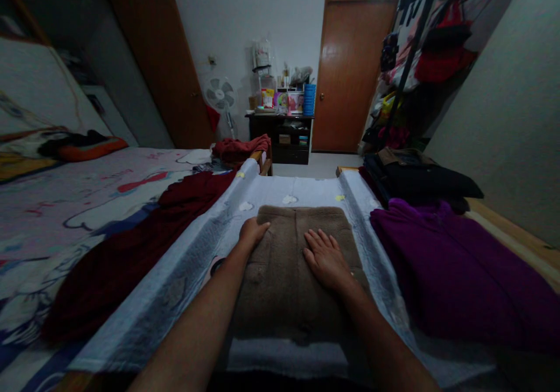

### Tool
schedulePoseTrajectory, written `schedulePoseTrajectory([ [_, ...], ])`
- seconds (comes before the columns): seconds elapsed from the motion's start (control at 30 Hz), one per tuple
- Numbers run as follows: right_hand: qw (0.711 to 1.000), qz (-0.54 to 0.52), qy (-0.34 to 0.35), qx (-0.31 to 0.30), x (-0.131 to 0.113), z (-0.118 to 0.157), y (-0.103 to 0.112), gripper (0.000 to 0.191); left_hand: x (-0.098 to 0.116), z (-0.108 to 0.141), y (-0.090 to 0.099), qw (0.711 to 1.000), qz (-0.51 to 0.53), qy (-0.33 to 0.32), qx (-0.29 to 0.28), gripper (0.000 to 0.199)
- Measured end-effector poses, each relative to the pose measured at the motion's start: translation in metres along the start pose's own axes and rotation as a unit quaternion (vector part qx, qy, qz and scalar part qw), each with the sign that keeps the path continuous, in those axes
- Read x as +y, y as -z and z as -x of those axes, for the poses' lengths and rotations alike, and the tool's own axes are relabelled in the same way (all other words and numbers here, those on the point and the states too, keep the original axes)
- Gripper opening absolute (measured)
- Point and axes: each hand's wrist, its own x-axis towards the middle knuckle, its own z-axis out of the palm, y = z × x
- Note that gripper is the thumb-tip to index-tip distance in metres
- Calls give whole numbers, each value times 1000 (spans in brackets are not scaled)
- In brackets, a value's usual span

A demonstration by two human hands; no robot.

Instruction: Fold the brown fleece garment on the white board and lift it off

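A folded brown fleecy garment [280,269] lies flat in front of me on a light sheet [289,188] with small cloud shapes. My left hand [254,233] is at its far left corner, thumb on top and the other fingers curled at the edge, partly hidden. Flat on the right half of the cloth rests my right hand [327,258], palm down with fingers stretched out. Beside my left forearm, a pinkish thing with a dark round part [215,266] shows, mostly covered by the arm.
On the right lie a folded purple garment [459,269] and a stack of dark clothes [420,176]. A dark red cloth [144,246] stretches along the bed [100,182] at left. Farther off stand a fan [221,94], a dark cabinet [280,141] and a wooden door [350,77].
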Motion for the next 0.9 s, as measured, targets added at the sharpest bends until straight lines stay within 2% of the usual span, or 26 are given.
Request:
schedulePoseTrajectory([
  [0.2,999,-27,13,22,1,-1,-4,53,-3,0,-7,996,-73,-10,57,35],
  [0.27,996,-72,28,41,8,-2,-4,50,-4,1,-7,994,-75,7,73,45],
  [0.33,987,-127,31,91,22,-3,-2,47,-5,3,-4,995,-63,30,77,61],
  [0.43,960,-188,-33,203,52,-1,2,50,-5,10,4,997,-10,66,34,75],
  [0.5,938,-235,-115,227,72,4,5,58,-4,16,10,996,35,85,-17,71],
  [0.57,908,-325,-199,176,85,10,8,69,-2,21,16,990,73,99,-67,60],
  [0.67,837,-469,-271,72,89,17,12,74,2,26,21,979,114,118,-120,48],
  [0.8,752,-581,-310,33,85,17,15,70,7,28,22,941,217,182,-186,41],
  [0.9,713,-629,-309,-2,88,13,15,61,8,30,21,904,276,219,-241,36],
])
